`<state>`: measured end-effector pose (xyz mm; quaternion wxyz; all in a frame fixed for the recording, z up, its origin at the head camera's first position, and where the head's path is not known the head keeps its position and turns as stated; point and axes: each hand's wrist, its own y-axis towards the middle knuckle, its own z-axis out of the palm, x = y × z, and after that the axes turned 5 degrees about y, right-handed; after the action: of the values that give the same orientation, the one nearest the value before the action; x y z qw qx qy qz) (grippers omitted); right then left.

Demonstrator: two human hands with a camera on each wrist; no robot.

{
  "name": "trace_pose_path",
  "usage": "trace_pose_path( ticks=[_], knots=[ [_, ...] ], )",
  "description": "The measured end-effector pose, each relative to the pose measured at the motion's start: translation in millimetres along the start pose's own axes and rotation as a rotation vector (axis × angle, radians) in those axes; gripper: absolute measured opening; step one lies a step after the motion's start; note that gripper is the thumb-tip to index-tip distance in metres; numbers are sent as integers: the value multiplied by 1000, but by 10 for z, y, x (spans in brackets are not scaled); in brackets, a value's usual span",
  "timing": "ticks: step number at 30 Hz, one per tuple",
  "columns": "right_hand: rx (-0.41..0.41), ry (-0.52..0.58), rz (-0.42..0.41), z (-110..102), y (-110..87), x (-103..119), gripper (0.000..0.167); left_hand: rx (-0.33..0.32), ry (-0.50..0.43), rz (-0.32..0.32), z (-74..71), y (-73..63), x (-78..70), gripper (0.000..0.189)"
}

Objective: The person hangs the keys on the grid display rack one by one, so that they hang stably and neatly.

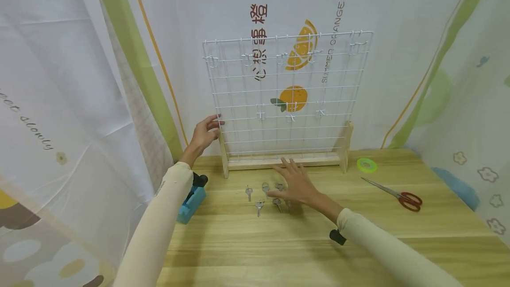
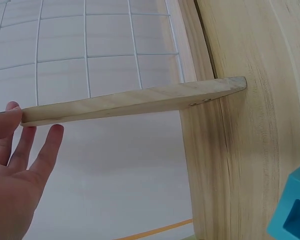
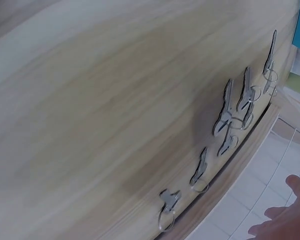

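Observation:
A white wire grid rack (image 1: 287, 92) stands upright in a wooden base (image 1: 279, 163) at the back of the table. Small white hooks (image 1: 291, 118) hang on its wires. My left hand (image 1: 205, 136) is at the rack's left side; in the left wrist view, thumb and fingers hold the end of the wooden side post (image 2: 130, 101). Several silver keys (image 1: 259, 207) with rings lie in front of the base. Above some of them is my right hand (image 1: 296, 185), fingers spread and holding nothing, partly hiding the keys. The right wrist view shows the keys (image 3: 224, 107) in a loose row.
A blue tape dispenser (image 1: 192, 205) sits on the table's left, near my left forearm. To the right lie red-handled scissors (image 1: 398, 195) and a yellow-green tape roll (image 1: 366, 165). Printed curtains (image 1: 171, 12) hang behind and on both sides of the wooden table (image 1: 239, 251).

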<state>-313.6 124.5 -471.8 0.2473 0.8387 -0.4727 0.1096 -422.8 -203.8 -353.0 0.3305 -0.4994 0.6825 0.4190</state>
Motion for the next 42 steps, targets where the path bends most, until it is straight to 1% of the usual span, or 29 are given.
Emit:
trace_pose_path(
  ticks=[6,11,14,20,25,27,33,39,42],
  knots=[
    [26,43,-10,50,61,80,89,11,-20,-29,-8,13,38,50],
    [29,65,-13,82,122,103,86,19,-33,-21,-11,47,35,47],
    [26,70,-30,104,168,116,84,24,-46,-20,-18,56,18,46],
    [37,67,-67,159,239,155,82,43,-59,-43,-32,72,25,45],
    [48,84,-81,200,284,184,77,60,-61,-49,-53,81,25,44],
    [48,96,-91,215,302,193,73,72,-77,-52,-68,85,23,44],
    [52,161,-123,299,356,163,65,90,-75,-70,-88,106,12,45],
    [82,218,-104,392,428,152,58,94,-85,-96,-98,107,-2,46],
    [119,233,-90,438,456,155,54,94,-103,-109,-96,98,-3,47]
  ],
)
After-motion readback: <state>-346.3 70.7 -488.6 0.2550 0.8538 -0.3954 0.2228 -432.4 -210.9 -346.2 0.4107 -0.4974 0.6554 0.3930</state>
